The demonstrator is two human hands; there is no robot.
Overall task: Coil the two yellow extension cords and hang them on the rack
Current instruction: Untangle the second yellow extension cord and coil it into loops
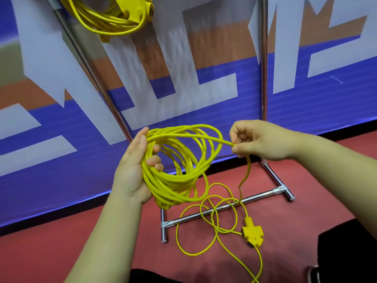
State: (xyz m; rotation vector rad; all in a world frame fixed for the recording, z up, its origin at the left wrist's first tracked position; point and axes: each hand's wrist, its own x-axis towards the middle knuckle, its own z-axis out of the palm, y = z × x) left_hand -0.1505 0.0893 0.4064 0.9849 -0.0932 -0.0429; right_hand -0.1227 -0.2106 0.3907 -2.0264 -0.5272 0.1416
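Head view: nearest to us, on our side of the low chrome crossbar (263, 195) of the metal rack, we see a dark-clothed leg (346, 254) at the bottom right edge, resting on the red floor (81, 248). Just in front of that crossbar lies a yellow plastic three-way socket block (253, 234), flat on the floor, and the loose tail of the yellow extension cord (249, 168) runs from it in slack loops that cross over the crossbar and rise toward our hands. Above the crossbar, held in the air, is the yellow coil of cord (179, 160), many turns gathered in one bunch. Our left hand (132, 172) holds it to the left of the crossbar's middle, palm toward us, thumb nearly straight up, the other fingers curled through the loops and round the bunch. Our right hand (257, 139) is above the crossbar's right half, thumb and forefinger pinching a single strand, the remaining fingers folded in; from that pinch the strand goes left into the coil and drops down to the floor. Behind the crossbar two chrome upright poles (264, 58) climb from its ends, and behind them stands a blue, white and orange printed banner (204, 78). Far above the crossbar's left end, at the top edge, hangs a second coiled yellow extension cord with a socket block (106, 19); what bears it is out of frame.
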